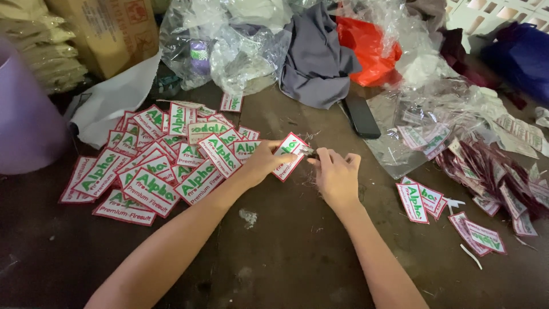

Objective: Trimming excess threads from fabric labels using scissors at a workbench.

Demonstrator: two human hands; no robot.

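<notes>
My left hand (262, 162) holds a white rectangular patch (289, 154) with a red border and green lettering, tilted just above the dark table (286, 257). My right hand (337, 174) is closed beside the patch's right edge, gripping a small dark tool (309, 151) that touches the patch; what the tool is cannot be made out. A big pile of the same patches (160, 166) lies to the left of my left hand. Smaller groups of patches (423, 200) lie to the right.
A lilac tub (26, 114) stands at the left edge. At the back are clear plastic bags (229, 46), a grey cloth (317, 57), a red bag (366, 46) and a cardboard box (108, 31). A black phone (360, 116) lies behind my hands. Dark red trimmings (492, 171) pile up at right.
</notes>
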